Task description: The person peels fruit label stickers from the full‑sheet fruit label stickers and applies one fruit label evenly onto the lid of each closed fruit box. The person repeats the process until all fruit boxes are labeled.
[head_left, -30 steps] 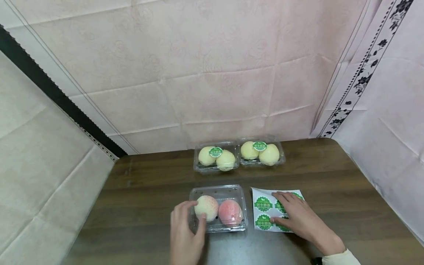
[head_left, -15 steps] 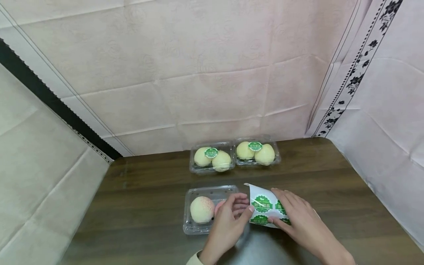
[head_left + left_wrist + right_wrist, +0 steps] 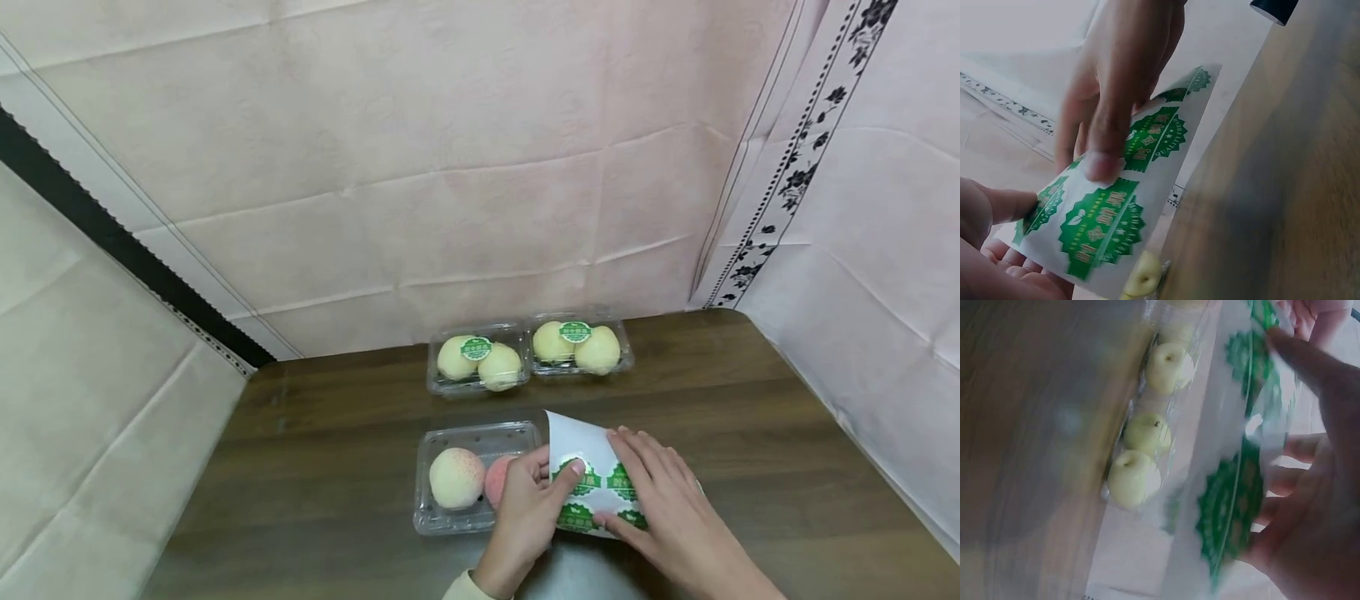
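Observation:
A white sheet of green round stickers (image 3: 600, 492) is bent between both hands, low over the table. My left hand (image 3: 528, 500) pinches its left edge, thumb on the printed face and fingers behind. On its right part my right hand (image 3: 660, 508) grips the sheet, thumb near the bottom edge and fingers near the top. The left wrist view shows the stickers (image 3: 1104, 228) close up, with the right thumb pressed on them. Left of the hands is an open clear plastic fruit box (image 3: 442, 521) holding a pale peach (image 3: 456, 477) and a pink peach (image 3: 498, 479), the latter partly hidden by the left hand.
Two clear boxes of pale yellow fruit, the left box (image 3: 438, 385) and the right box (image 3: 624, 365), stand at the table's back edge, each bearing a green sticker. Pale cloth (image 3: 450, 167) hangs behind the wooden table (image 3: 322, 467) and along both sides.
The left hand has left the pale peach, moved right and taken the sheet's left edge. The sheet, flat on the table before, is now lifted and bent, shifted slightly left with the right hand.

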### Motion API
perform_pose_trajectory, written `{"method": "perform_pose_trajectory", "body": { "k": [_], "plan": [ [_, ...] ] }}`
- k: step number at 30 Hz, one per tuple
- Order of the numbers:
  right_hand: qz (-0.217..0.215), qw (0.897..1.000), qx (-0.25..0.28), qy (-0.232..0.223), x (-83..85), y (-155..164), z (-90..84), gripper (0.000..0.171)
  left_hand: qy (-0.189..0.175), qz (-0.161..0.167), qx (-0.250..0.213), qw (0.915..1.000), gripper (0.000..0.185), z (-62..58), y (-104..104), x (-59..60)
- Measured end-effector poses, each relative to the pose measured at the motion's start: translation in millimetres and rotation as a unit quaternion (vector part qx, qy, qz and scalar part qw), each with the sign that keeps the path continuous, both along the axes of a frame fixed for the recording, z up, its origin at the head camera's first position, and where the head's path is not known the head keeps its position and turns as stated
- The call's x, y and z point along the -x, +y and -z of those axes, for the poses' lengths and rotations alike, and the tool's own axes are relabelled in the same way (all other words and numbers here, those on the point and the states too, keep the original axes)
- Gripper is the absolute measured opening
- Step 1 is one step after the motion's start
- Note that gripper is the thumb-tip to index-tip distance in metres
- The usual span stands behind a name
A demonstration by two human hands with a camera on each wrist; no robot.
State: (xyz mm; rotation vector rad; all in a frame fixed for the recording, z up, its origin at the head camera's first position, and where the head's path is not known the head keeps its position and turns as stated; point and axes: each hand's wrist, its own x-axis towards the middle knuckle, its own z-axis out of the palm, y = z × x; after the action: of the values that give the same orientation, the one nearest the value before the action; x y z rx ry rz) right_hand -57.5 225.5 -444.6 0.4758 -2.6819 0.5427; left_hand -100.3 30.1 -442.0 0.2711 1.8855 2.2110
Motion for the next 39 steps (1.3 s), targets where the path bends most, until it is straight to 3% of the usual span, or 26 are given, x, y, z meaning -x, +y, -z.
{"method": "perform_pose_trajectory", "body": {
  "k": [3,5,10,13,17,19,22,25,28,31,34,37,39],
  "plan": [
    [0.014,0.998,0.058,-0.031,-0.7,10,-1.1,0.096,-0.014,-0.014,-0.001,0.9998,0.024,-1.9,-3,-1.7],
    [0.032,0.990,0.123,-0.062,0.1,19,-2.0,0.087,-0.025,-0.017,-0.006,0.9995,0.025,-4.0,-6,-2.1],
    [0.092,0.948,0.264,-0.156,4.7,40,1.8,0.056,-0.049,-0.026,-0.020,0.9983,0.026,-5.9,-14,-1.8],
    [0.107,0.897,0.355,-0.241,7.1,45,1.6,0.059,-0.064,-0.030,-0.031,0.9970,0.026,-6.0,-17,-1.5],
    [0.114,0.800,0.483,-0.339,10.4,43,-5.3,0.066,-0.083,-0.033,-0.047,0.9949,0.028,-6.1,-21,-1.6],
    [0.117,0.767,0.517,-0.361,12.2,42,-8.2,0.066,-0.093,-0.033,-0.054,0.9936,0.029,-5.4,-23,-2.2],
    [0.111,0.739,0.554,-0.368,13.8,44,-10.7,0.060,-0.102,-0.036,-0.058,0.9925,0.028,-3.1,-23,-3.9],
    [0.092,0.728,0.581,-0.352,13.6,49,-11.7,0.046,-0.103,-0.034,-0.058,0.9924,0.028,-0.8,-21,-6.2],
    [0.076,0.724,0.598,-0.335,11.1,57,-12.9,0.029,-0.098,-0.028,-0.057,0.9932,0.032,0.5,-17,-8.0],
    [0.071,0.733,0.597,-0.319,8.2,62,-15.8,0.021,-0.067,-0.035,-0.033,0.9966,0.044,0.4,-13,-8.5],
    [0.080,0.749,0.582,-0.307,6.3,66,-20.5,0.021,-0.016,-0.068,0.024,0.9973,0.054,-0.6,-10,-7.4],
    [0.100,0.765,0.561,-0.302,5.1,69,-26.0,0.025,0.049,-0.113,0.124,0.9846,0.056,-3.7,-8,-7.3],
    [0.112,0.769,0.555,-0.297,4.7,69,-29.2,0.027,0.110,-0.137,0.202,0.9634,0.054,-6.5,-6,-7.9]
  ]
}}
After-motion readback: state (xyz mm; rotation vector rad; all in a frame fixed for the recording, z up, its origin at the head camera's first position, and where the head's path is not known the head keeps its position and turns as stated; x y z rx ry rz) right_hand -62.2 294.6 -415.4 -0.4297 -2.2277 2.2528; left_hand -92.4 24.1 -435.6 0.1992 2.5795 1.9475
